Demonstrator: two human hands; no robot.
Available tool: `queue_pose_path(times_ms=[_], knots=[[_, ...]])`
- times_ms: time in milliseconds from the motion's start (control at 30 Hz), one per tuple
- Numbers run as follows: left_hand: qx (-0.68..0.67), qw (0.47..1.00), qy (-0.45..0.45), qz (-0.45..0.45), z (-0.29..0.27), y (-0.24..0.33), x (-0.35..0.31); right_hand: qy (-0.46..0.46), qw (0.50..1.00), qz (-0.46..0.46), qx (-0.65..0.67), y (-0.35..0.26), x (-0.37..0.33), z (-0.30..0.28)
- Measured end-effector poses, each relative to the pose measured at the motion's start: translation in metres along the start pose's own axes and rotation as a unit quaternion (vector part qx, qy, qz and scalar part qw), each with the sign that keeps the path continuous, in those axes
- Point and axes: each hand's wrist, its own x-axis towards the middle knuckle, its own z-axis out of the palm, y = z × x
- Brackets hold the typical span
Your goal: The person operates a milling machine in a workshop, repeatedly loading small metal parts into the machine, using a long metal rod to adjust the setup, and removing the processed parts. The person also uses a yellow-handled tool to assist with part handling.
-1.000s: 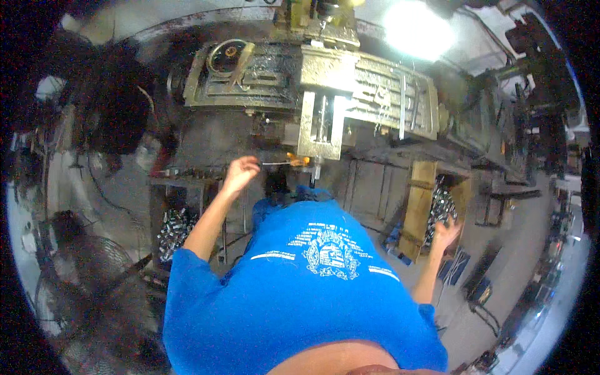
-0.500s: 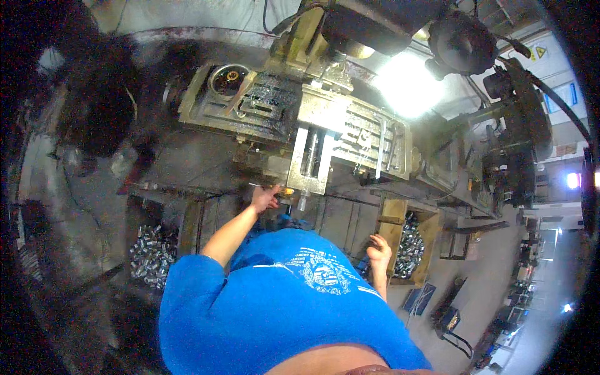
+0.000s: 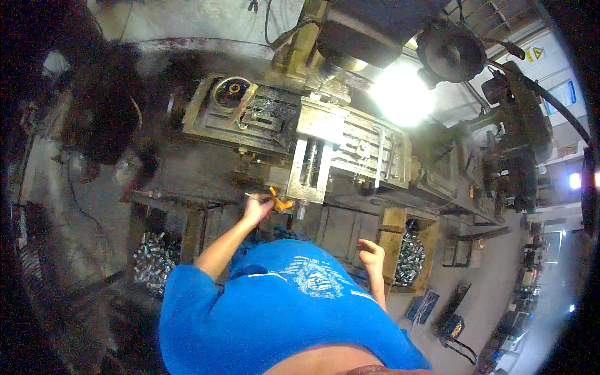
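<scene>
Table of grey, slotted metal (image 3: 199, 119) spans the upper middle; heavy block-shaped vise of pale metal (image 3: 322, 123) straddles it, overhanging the surface's near edge. Open box of pale wood (image 3: 392, 220) stands below the surface's near right corner, filled with small shiny metal cylinders (image 3: 409, 253); similar heap (image 3: 156, 257) lower left. Round, dark-rimmed wheel (image 3: 234, 89) at the surface's far left corner. Work judged under way: pieces plentiful on both sides, but which are finished, how many remain, whether the vise clamps one, cannot tell. Left arm reaches up and inward; left hand (image 3: 258, 209) looks closed on thin, pale, straight rod (image 3: 249, 195), beside orange-yellow, bent piece (image 3: 282, 204) at the vise's near left corner; whether joined, unclear. Right hand (image 3: 372, 254) raised beside the box's left side, fingers loosely half-curled, nothing visible in it.
</scene>
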Motion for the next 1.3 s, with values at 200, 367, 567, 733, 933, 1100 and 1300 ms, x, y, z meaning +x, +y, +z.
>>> queue_pose_path(times_ms=[200, 367, 567, 733, 933, 1100, 1300], knots=[[0.206, 0.972, -0.100, 0.046, -0.026, 0.085, -0.071, -0.261, 0.957, -0.015, 0.122, -0.063, 0.026, 0.054], [0.177, 0.971, -0.157, -0.031, -0.047, 0.137, -0.122, -0.459, 0.867, -0.153, 0.120, -0.127, 0.032, 0.120], [0.083, 0.984, -0.155, 0.030, -0.072, 0.197, -0.160, -0.621, 0.716, -0.281, 0.149, -0.179, 0.024, 0.154], [-0.086, 0.985, 0.029, 0.148, -0.056, 0.217, -0.154, -0.540, 0.775, -0.239, 0.227, -0.224, 0.003, 0.173], [-0.053, 0.953, -0.073, 0.288, -0.020, 0.216, -0.108, -0.518, 0.734, -0.188, 0.397, -0.257, -0.002, 0.205], [-0.067, 0.982, -0.117, 0.132, -0.038, 0.215, -0.046, -0.326, 0.850, -0.405, 0.076, -0.265, 0.016, 0.198], [0.164, 0.957, -0.218, -0.100, -0.071, 0.217, 0.048, -0.376, 0.876, -0.265, 0.145, -0.200, 0.021, 0.110]])
